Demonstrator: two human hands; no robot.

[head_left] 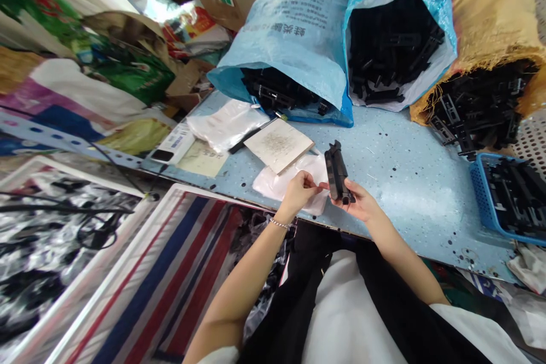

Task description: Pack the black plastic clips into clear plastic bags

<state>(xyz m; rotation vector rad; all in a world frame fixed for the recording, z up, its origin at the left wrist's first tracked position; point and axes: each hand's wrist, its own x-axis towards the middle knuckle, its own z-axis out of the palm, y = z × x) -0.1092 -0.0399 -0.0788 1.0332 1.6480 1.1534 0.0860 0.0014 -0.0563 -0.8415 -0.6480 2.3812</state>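
Note:
My right hand (pixel 360 200) grips a long black plastic part (pixel 336 172) by its lower end, holding it upright over the near edge of the light blue table (pixel 405 182). My left hand (pixel 301 190) is pinched closed right beside the part, fingertips touching its left side; what they pinch is too small to make out. Under both hands lies a white plastic bag (pixel 279 182). A beaded bracelet sits on my left wrist.
Two blue sacks (pixel 298 28) (pixel 396 40) and a tan sack (pixel 490 17) full of black parts stand at the back. A blue basket (pixel 507 193) of parts is at the right. A tan board (pixel 279 145), a clear bag (pixel 226 125) and a striped sack (pixel 170 273) lie left.

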